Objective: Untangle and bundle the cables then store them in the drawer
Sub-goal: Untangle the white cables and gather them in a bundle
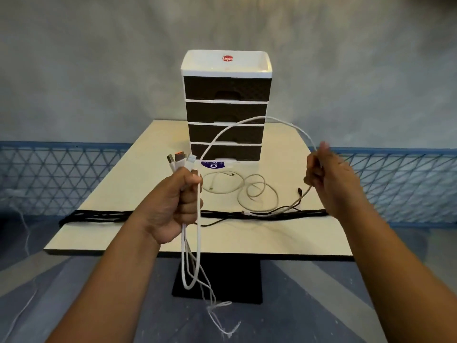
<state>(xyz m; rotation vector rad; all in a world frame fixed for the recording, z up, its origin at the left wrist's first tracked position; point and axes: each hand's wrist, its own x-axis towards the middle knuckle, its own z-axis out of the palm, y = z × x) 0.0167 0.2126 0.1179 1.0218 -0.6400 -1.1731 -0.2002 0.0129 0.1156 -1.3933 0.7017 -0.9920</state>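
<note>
My left hand (176, 201) grips a bunch of white cables; their USB plugs (180, 159) stick up above the fist and loops (190, 263) hang below it. One white cable (249, 119) arcs from that fist up and over to my right hand (329, 179), which pinches it in curled fingers. Below the right hand the cable runs down to the table. A coiled beige cable (257, 191) and a thin black cable (294, 206) lie on the cream table (128, 184). The drawer unit (226, 105), white with dark fronts, stands at the back, all drawers closed.
A band of black cords (99, 215) stretches across the table near its front. A purple label (214, 165) lies at the foot of the drawer unit. A blue mesh fence (61, 174) runs behind the table. A white string (222, 318) dangles toward the floor.
</note>
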